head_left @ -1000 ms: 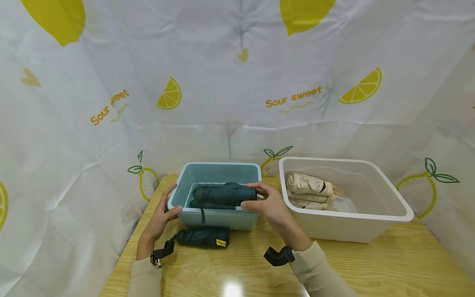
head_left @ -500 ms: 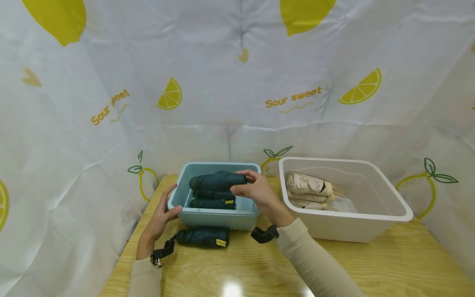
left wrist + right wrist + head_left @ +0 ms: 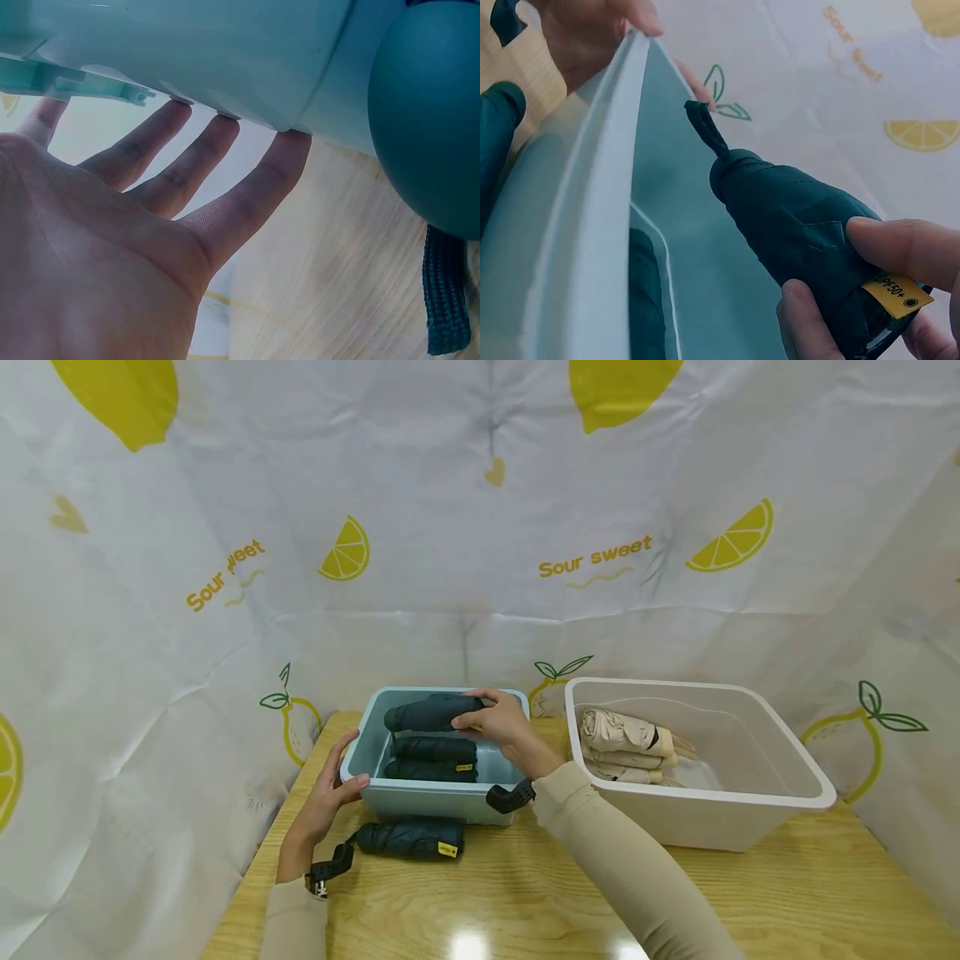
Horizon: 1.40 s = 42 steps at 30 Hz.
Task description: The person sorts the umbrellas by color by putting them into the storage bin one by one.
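My right hand [image 3: 498, 720] holds a dark green folded umbrella [image 3: 427, 713] over the back of the blue bin [image 3: 442, 797]. In the right wrist view, thumb and fingers grip this umbrella [image 3: 802, 232] near its yellow-tagged end, and a strap loop hangs off the other end. Two similar umbrellas lie in the bin: one in the middle [image 3: 435, 749], one by the front wall [image 3: 423, 771]. At the bin's left front corner rests my left hand [image 3: 324, 793]; the left wrist view shows its extended fingers [image 3: 251, 187] touching the outer wall.
Another dark green umbrella [image 3: 408, 840] lies on the wooden table [image 3: 555, 906] in front of the blue bin. To the right stands a larger white bin [image 3: 690, 818] with several beige folded umbrellas [image 3: 622, 735] at its left side. A lemon-print curtain [image 3: 450, 568] hangs behind.
My right hand has carried its umbrella back and slightly left, away from the front wall. The two umbrellas beneath have come into view. My left hand has stayed on the bin.
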Tool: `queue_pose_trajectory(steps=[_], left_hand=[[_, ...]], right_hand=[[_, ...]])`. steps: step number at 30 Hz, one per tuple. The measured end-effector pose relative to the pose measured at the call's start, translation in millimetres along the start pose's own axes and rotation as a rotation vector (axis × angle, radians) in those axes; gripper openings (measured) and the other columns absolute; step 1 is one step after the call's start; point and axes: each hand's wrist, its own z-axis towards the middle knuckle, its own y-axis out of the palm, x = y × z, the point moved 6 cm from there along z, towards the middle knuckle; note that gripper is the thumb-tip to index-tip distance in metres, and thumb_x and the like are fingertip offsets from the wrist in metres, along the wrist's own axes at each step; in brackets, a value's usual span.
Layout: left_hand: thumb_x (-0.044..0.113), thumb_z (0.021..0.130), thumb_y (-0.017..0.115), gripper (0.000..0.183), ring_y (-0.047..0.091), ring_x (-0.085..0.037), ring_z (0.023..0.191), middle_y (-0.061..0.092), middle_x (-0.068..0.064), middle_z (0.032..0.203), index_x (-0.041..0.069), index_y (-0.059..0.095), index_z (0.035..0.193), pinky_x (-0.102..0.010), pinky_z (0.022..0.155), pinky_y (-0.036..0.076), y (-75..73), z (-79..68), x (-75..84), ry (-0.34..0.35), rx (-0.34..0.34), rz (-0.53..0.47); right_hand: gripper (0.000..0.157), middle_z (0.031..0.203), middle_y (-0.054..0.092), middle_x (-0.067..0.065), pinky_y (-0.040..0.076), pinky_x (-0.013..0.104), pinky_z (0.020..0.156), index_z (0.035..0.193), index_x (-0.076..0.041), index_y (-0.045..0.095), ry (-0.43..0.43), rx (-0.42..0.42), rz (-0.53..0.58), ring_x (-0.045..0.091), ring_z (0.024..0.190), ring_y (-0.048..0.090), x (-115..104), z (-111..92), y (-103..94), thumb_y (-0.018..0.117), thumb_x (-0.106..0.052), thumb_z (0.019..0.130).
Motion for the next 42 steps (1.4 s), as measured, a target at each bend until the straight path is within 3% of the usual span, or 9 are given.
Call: queue_pose_trajectory(steps=[8, 15, 19, 23, 28, 42], left_hand=[[0.018, 0.1, 0.055, 0.076, 0.041, -0.051, 0.136, 0.023, -0.023, 0.165, 0.031, 0.015, 0.164, -0.051, 0.096, 0.052, 2.3, 0.1, 0.1, 0.0, -0.004, 0.003], [0.016, 0.1, 0.054, 0.077, 0.041, -0.049, 0.136, 0.024, -0.024, 0.164, 0.028, 0.014, 0.165, -0.037, 0.091, 0.054, 0.9, -0.8, 3.7, -0.001, 0.001, -0.002], [0.013, 0.101, 0.054, 0.076, 0.047, -0.041, 0.133, 0.025, -0.025, 0.163, 0.025, 0.014, 0.165, -0.036, 0.091, 0.054, 0.9, -0.7, 4.0, 0.012, -0.006, -0.005], [0.012, 0.102, 0.053, 0.076, 0.048, -0.039, 0.132, 0.027, -0.026, 0.162, 0.025, 0.014, 0.165, -0.038, 0.091, 0.054, 1.2, -1.0, 3.6, 0.023, -0.008, 0.001], [0.012, 0.101, 0.053, 0.076, 0.042, -0.048, 0.135, 0.025, -0.025, 0.163, 0.028, 0.014, 0.165, -0.04, 0.092, 0.054, 1.5, -1.5, 3.4, 0.015, -0.006, 0.002], [0.013, 0.101, 0.054, 0.077, 0.042, -0.051, 0.135, 0.028, -0.025, 0.161, 0.03, 0.015, 0.165, -0.04, 0.092, 0.054, 2.2, -1.4, 4.2, 0.013, -0.008, 0.003]], right_hand=[[0.052, 0.139, 0.055, 0.017, 0.051, 0.052, 0.104, 0.134, -0.009, 0.063, 0.046, 0.01, -0.051, 0.028, 0.103, 0.069, 1.7, 19.4, 3.7, 0.075, 0.007, 0.086], [0.053, 0.131, 0.059, 0.021, 0.051, 0.052, 0.104, 0.134, -0.008, 0.063, 0.078, 0.047, -0.081, 0.031, 0.103, 0.07, 9.4, 43.2, 8.4, 0.076, 0.007, 0.085], [0.052, 0.138, 0.054, 0.02, 0.052, 0.051, 0.103, 0.133, -0.006, 0.062, 0.092, 0.064, -0.075, 0.034, 0.112, 0.065, 16.1, 52.4, 8.8, 0.075, 0.008, 0.085], [0.05, 0.14, 0.053, 0.019, 0.053, 0.05, 0.103, 0.133, -0.004, 0.062, 0.098, 0.067, -0.076, 0.033, 0.109, 0.066, 21.2, 55.6, 8.5, 0.074, 0.009, 0.086], [0.05, 0.14, 0.052, 0.018, 0.053, 0.05, 0.103, 0.133, -0.004, 0.062, 0.1, 0.067, -0.079, 0.034, 0.11, 0.064, 23.3, 56.9, 7.9, 0.073, 0.009, 0.087], [0.054, 0.145, 0.049, 0.023, 0.05, 0.05, 0.106, 0.143, -0.003, 0.054, 0.139, 0.024, -0.138, 0.04, 0.127, 0.057, 27.1, 59.4, 6.2, 0.066, 0.01, 0.092]])
